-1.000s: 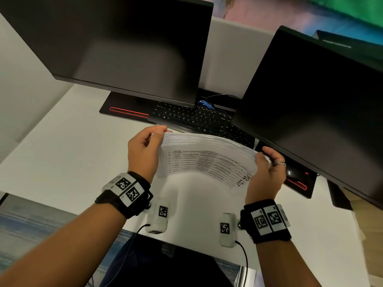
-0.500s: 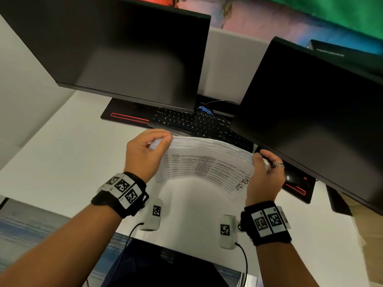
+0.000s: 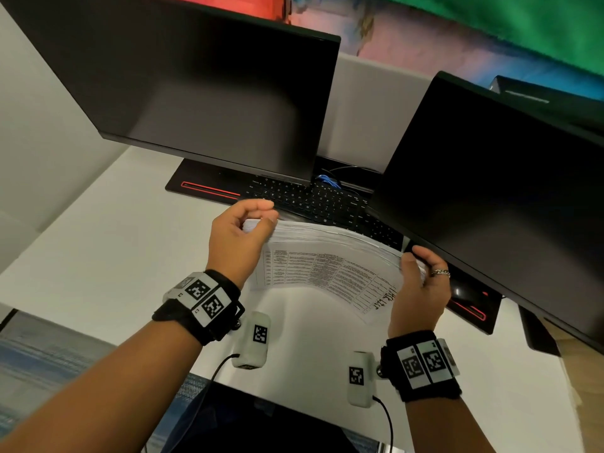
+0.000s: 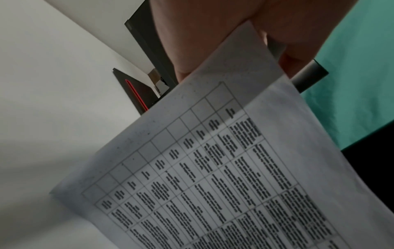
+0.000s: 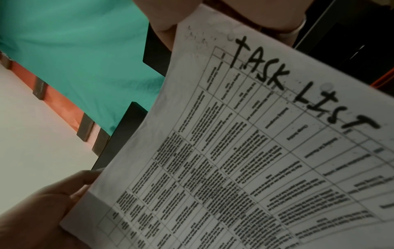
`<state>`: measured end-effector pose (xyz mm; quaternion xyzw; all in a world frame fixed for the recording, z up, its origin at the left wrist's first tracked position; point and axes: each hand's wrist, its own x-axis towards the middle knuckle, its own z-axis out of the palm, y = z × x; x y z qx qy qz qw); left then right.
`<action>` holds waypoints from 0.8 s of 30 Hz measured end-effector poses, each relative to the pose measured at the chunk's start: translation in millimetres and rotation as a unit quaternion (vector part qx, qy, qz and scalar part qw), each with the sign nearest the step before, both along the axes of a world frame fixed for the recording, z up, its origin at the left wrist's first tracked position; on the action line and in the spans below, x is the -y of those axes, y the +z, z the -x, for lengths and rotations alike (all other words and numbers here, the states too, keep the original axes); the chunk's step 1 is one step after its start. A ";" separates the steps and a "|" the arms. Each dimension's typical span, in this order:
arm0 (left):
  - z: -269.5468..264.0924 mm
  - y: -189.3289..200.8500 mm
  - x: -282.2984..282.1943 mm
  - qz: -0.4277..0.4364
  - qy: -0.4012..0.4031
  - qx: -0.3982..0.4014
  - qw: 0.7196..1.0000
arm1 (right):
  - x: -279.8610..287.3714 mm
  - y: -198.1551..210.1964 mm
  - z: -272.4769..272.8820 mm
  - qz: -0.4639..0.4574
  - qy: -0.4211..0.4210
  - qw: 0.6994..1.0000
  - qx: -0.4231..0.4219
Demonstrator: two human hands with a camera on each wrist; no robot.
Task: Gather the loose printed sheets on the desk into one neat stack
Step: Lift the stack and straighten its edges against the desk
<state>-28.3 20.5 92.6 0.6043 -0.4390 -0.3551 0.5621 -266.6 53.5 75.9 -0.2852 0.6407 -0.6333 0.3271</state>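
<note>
Holding: bowed sheaf of white printed paper sheets [image 3: 330, 266], light, floppy, slippery.
Left hand [image 3: 238, 240]: fingers curled, gripping one short end.
Right hand [image 3: 421, 286]: clasping the other end.
Grip: judged best at both ends.

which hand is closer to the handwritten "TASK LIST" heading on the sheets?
Right. The right hand grips the sheets at the heading's end; the left hand grips the opposite end.

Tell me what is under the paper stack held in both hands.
Under the paper stack, gripped by the left hand and right hand, shows bare white desk. The far desk strip beneath it is hidden.
</note>
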 end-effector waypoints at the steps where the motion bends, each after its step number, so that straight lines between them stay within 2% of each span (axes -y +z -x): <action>1: 0.1 -0.8 0.7 -0.004 0.001 -0.005 1.000 | -1.1 -0.4 0.0 0.002 0.003 1.000 -0.003; 13: 0.3 -2.7 4.6 -0.010 -0.002 0.025 1.000 | 0.5 2.4 4.9 0.029 0.000 0.999 -0.043; 20: -0.7 -3.0 7.0 -0.021 -0.003 -0.057 0.998 | 1.8 1.2 8.9 0.046 0.008 0.999 -0.022; 24: -3.6 -6.2 -1.7 0.000 -0.041 -0.065 0.997 | -6.1 -3.6 10.2 0.057 0.046 0.997 0.019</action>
